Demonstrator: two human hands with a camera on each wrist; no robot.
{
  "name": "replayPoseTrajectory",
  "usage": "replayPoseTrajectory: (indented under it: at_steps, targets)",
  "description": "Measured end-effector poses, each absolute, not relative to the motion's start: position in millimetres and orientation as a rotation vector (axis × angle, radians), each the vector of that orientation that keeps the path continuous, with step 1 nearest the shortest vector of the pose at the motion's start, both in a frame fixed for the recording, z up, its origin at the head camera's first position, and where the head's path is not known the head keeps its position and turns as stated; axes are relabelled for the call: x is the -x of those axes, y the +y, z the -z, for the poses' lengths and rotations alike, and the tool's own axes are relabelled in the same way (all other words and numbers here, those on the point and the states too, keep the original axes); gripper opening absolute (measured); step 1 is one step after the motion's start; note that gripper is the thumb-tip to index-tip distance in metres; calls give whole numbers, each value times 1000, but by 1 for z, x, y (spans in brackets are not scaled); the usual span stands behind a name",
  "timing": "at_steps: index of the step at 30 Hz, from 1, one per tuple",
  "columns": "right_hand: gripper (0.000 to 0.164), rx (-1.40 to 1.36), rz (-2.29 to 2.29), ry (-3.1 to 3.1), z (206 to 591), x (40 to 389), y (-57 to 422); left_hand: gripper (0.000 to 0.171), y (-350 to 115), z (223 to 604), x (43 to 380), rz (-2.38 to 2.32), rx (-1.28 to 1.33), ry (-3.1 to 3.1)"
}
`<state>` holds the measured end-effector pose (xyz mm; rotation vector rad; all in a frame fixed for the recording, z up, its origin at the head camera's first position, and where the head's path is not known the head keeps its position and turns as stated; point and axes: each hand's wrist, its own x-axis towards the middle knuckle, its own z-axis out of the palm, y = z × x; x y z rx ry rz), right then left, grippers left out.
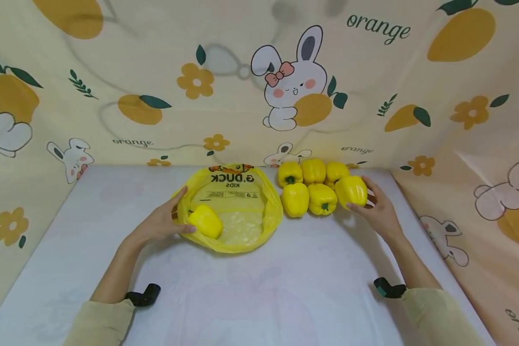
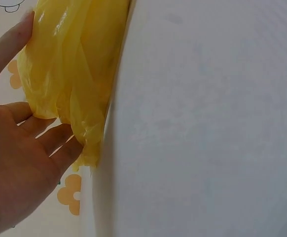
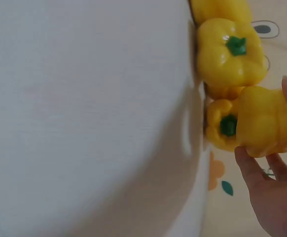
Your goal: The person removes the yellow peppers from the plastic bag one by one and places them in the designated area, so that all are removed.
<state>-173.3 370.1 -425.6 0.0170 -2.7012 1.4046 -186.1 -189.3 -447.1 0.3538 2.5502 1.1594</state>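
Near the middle of the table, a yellow plastic bag (image 1: pixel 242 247) stands with its mouth wide and its rim rolled outward. One yellow bell pepper (image 1: pixel 205 221) lies inside it, at the left. My left hand (image 1: pixel 160 221) holds the bag's left side, thumb at the rim and fingers against the outer wall, as the left wrist view also shows. At the right end of a cluster of yellow bell peppers (image 1: pixel 296 200), my right hand (image 1: pixel 378 209) grips a bell pepper (image 1: pixel 351 191) between thumb and fingers. In the right wrist view, this pepper (image 3: pixel 266 122) partly hides another one behind it.
The peppers stand in two close rows just right of the bag, by the back edge of the white table (image 1: pixel 251 298). Behind and beside the table hangs a printed cloth (image 1: pixel 233 105) with rabbits and oranges.
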Motion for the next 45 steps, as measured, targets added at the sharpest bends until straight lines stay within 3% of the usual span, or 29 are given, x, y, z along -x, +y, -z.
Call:
replayPoseTrajectory:
  at_steps: [6,15,27,33,45]
  targets:
    - [92,54,-1309,-2782,439,164,378,119,-183,451,186,-1169,-387,2530]
    - [98,69,-1358,-2792,457,180,366,119,-193,444,186,-1138,-372,2564]
    - [106,50,-1383,-2782,451,182,357,119,-195,445,186,-1138,-388,2562]
    - [96,-9,-1338,-2672,439,180,350,119,-195,444,188,-1140,-400,2559]
    - [72,-303,-1366,-2502,379,177,283,119,-195,443,184,-1121,-388,2569]
